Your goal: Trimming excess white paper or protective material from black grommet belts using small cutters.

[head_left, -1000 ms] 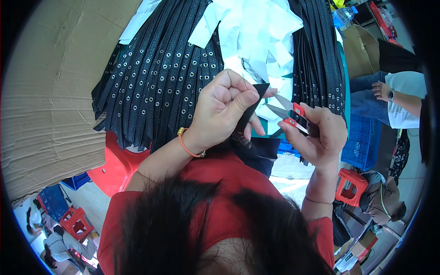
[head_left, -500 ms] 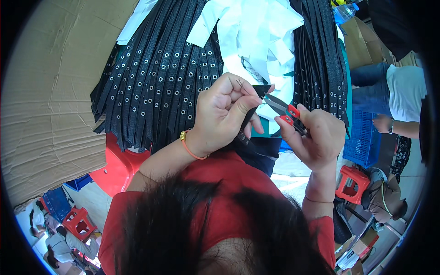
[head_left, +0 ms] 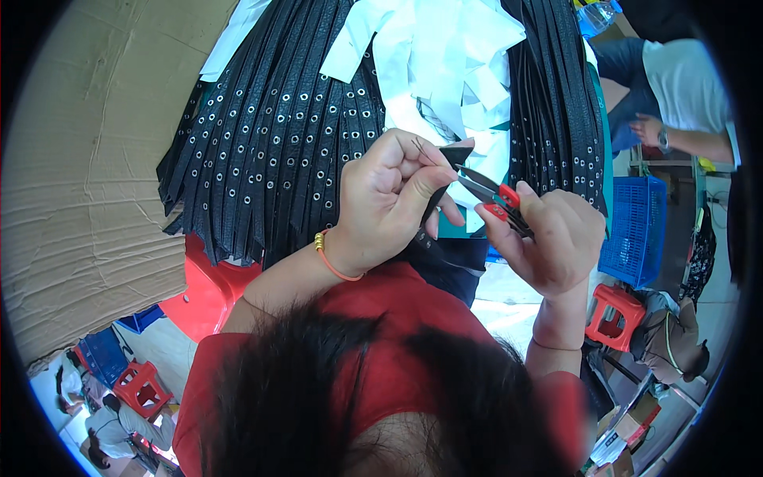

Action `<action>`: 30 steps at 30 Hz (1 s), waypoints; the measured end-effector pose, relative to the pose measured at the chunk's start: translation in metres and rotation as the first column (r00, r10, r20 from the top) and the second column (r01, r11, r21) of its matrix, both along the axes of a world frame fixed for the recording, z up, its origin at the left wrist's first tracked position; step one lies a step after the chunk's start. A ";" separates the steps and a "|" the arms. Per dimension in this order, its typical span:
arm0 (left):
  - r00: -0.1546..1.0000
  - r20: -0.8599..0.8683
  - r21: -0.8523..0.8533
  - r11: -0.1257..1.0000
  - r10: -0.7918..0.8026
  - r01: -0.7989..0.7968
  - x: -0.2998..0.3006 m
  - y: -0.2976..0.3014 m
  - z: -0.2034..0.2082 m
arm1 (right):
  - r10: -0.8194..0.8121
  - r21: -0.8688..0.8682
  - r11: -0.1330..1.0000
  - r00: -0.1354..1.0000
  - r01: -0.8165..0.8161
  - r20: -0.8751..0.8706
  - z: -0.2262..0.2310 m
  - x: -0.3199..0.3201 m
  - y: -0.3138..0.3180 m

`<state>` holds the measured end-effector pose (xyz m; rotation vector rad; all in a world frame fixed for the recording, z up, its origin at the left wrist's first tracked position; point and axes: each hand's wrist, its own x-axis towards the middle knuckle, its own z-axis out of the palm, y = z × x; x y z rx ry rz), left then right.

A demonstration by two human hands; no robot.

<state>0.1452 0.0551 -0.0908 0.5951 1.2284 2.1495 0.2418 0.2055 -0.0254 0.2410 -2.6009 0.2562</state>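
My left hand (head_left: 385, 191) is closed on a black leather strap (head_left: 455, 155), its tip held up between the fingers. Loose dark thread ends (head_left: 419, 147) stick out by the bent forefinger. In my right hand (head_left: 556, 234) is a pair of thread snips (head_left: 509, 195) with red grips. Their blades point left, with the tips right by my left thumb and the strap. Whether the tips touch a thread is too small to tell. Lower down, part of the strap hangs behind my left hand, next to my lap.
Black straps with metal eyelets (head_left: 278, 119) fan out at the left; another bundle of straps (head_left: 556, 103) lies at the right. Between them are white strips (head_left: 445, 48). Cardboard (head_left: 95, 159) stands at the left. A blue crate (head_left: 633, 230), a red stool (head_left: 614, 316) and a co-worker (head_left: 687, 87) are at the right.
The co-worker at the right has shifted upward and a little left, the hand now raised higher. My right hand has moved very slightly right; the snips stay at the strap.
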 end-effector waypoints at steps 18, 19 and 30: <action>0.999 -0.046 -0.095 0.995 0.028 -0.032 0.022 0.039 0.018 | -0.036 -0.191 0.982 0.978 -0.004 -0.205 -0.024 0.022 0.051; 0.997 -0.051 -0.101 0.993 0.062 -0.067 0.024 0.046 0.025 | -0.077 -0.273 0.962 0.966 0.007 -0.247 -0.032 0.022 0.055; 0.956 -0.052 -0.001 0.957 0.288 -0.289 -0.038 0.061 0.036 | 0.088 -0.924 -0.296 0.970 0.243 0.227 -0.028 0.009 0.002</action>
